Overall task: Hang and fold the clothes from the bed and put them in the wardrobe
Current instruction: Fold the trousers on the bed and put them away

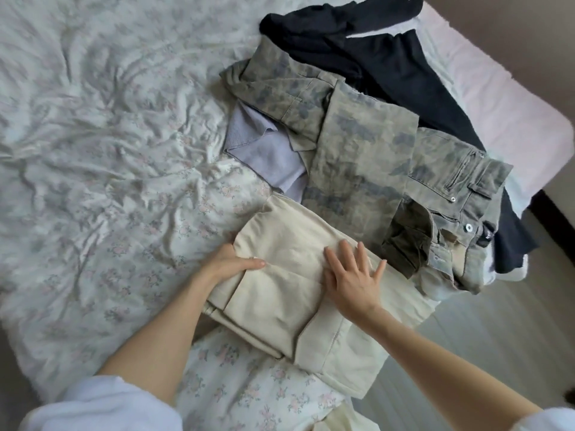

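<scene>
Folded cream cotton trousers (pixel 280 293) at near edge of floral-sheeted bed (pixel 102 157), beside camouflage-print trousers (pixel 367 169). Left hand (pixel 231 264) gripping the fold's left edge, fingers tucked beneath; right hand (pixel 351 279) pressing flat on top, fingers spread.

The cream trousers (pixel 292 293) at lower centre are smooth matt cloth. The camouflage trousers (pixel 367 157) are coarser cotton with shiny metal buttons (pixel 468 227). The bedsheet (pixel 109 150) is soft, wrinkled fabric.

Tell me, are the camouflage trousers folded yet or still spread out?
Still spread: the camouflage trousers lie rumpled with the fly open.
</scene>
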